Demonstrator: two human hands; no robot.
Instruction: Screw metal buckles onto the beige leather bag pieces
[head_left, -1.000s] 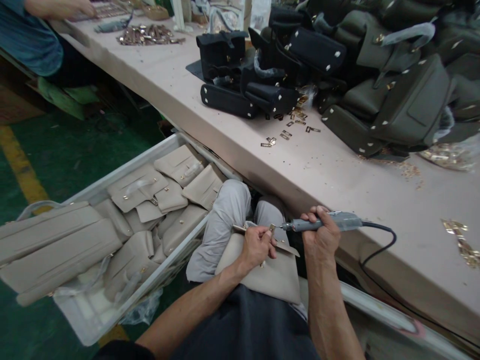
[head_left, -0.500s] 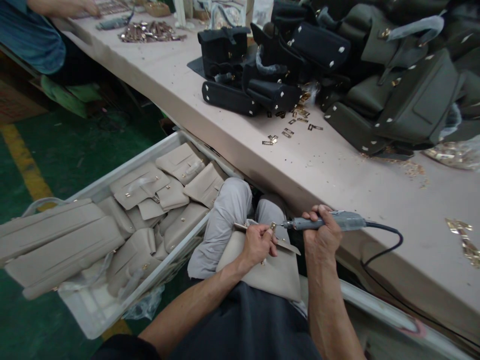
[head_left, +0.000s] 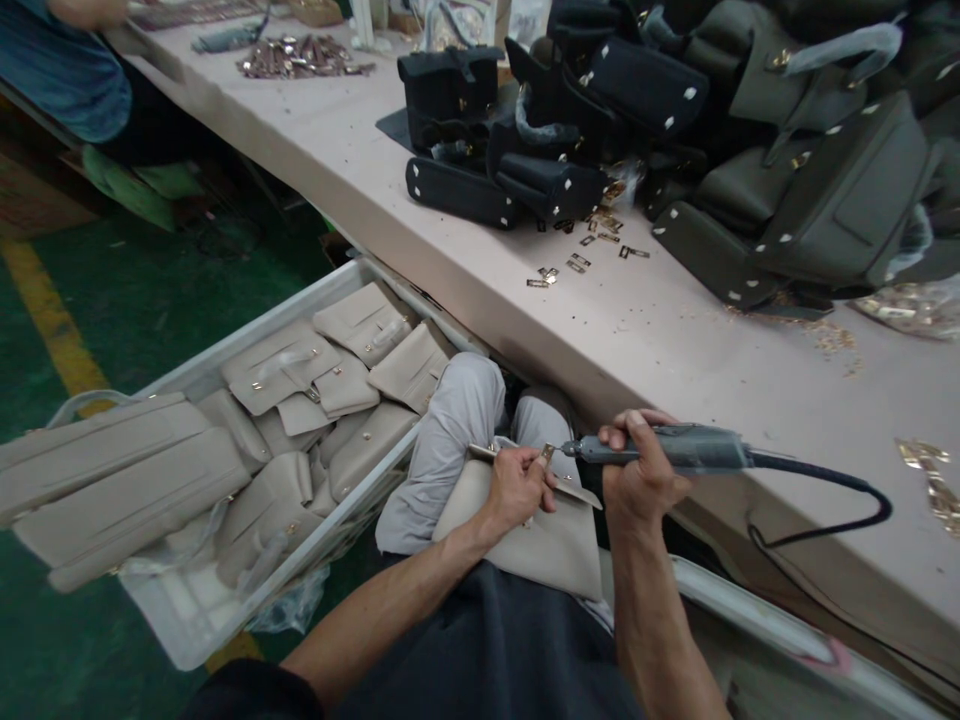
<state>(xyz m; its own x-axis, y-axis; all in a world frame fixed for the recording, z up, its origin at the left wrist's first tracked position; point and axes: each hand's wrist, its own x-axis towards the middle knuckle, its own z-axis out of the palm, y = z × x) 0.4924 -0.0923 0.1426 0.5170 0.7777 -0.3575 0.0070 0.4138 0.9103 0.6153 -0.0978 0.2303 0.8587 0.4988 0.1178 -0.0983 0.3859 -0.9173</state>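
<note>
A beige handbag (head_left: 564,548) lies across my lap with its flap edge turned toward the table. My left hand (head_left: 519,488) is closed at the flap, pinching a small gold metal plate (head_left: 547,455) between thumb and fingers. My right hand (head_left: 642,462) wraps around a grey electric screwdriver (head_left: 701,448), held level. The screwdriver's tip points left and ends close beside the plate; whether they touch is too small to tell. A black cord runs from its back end.
A white crate (head_left: 247,352) of beige handbags stands at my left. On the table (head_left: 450,262) are black handbags (head_left: 551,185), dark green handbags (head_left: 832,200) and loose gold fittings (head_left: 577,262). Another person's sleeve (head_left: 67,70) shows at far left.
The screwdriver has swung slightly, its back end nearer and lower, and its cord now loops farther right. My left hand and the handbag stay put.
</note>
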